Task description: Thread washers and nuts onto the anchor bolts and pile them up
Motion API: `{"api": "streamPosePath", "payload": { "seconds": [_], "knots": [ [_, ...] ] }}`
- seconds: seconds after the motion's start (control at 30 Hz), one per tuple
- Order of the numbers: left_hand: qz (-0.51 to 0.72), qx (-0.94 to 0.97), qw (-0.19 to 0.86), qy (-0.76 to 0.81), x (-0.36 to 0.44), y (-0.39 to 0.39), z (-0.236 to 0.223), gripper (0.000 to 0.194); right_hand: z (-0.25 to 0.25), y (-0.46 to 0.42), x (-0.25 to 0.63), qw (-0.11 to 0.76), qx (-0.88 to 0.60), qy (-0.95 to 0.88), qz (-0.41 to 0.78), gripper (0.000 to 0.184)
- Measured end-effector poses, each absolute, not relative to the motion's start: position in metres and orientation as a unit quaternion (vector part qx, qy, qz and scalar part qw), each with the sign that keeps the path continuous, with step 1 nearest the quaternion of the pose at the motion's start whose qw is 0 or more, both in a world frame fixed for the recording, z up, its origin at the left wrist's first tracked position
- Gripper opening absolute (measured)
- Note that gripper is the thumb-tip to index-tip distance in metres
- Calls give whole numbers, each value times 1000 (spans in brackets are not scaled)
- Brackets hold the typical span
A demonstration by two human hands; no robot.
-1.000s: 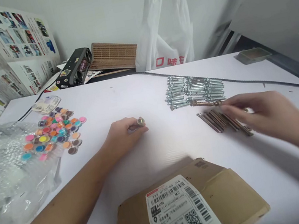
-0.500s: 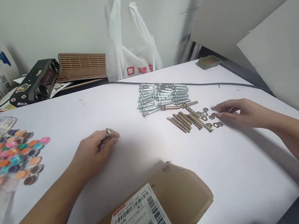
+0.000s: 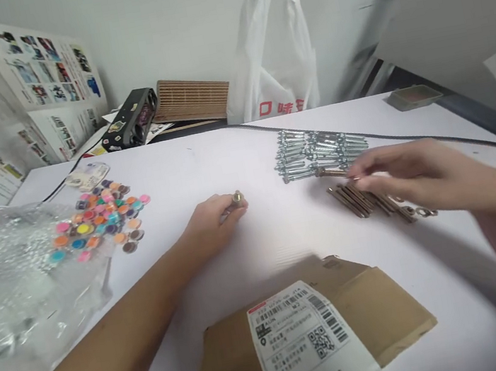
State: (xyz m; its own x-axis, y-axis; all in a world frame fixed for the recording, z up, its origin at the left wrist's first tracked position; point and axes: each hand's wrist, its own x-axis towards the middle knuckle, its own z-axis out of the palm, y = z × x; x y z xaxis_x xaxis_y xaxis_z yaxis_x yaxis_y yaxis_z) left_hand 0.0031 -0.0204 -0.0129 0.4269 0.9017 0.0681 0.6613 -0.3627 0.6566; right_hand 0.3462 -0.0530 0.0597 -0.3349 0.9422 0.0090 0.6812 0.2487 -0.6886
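Observation:
My left hand (image 3: 211,225) is closed around a brass-coloured bolt (image 3: 237,198), whose end points up above the thumb and forefinger. Over the pile of brass-coloured bolts (image 3: 353,200) reaches my right hand (image 3: 412,176). Its thumb and fingertips are pressed together, and whatever may be between them is too small and blurred to name. Under and beside that hand lie washers and nuts (image 3: 425,212), partly covered by it. Behind it sit rows of silver expansion bolts (image 3: 314,151), with a brass-coloured bolt (image 3: 329,172) along their front edge.
An opened cardboard box (image 3: 385,308) with a shipping label stands at the front. Colourful round caps (image 3: 101,221) and clear plastic bags (image 3: 28,275) lie on the left. A cable (image 3: 393,135) runs along the back. A small shallow box (image 3: 414,96) is at back right.
The view has turned left. My right hand has moved left from the nuts and washers to above the brass-coloured bolts. My left hand still holds its bolt.

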Motion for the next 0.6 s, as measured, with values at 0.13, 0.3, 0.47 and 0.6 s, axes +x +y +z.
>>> {"api": "streamPosePath", "payload": {
  "seconds": [0.13,0.3,0.47,0.6],
  "knots": [
    [199,802,286,485,3,-22,-7,25,62,-34,240,273,-333,-872,231,18],
    [217,807,273,477,3,-20,-15,25,44,-7,195,273,-298,-887,221,20],
    [231,805,277,472,3,-18,-19,21,30,-7,196,306,-314,-861,258,20],
    [225,808,284,465,1,-19,-13,19,21,-9,194,339,-337,-816,323,20]
  ]
}}
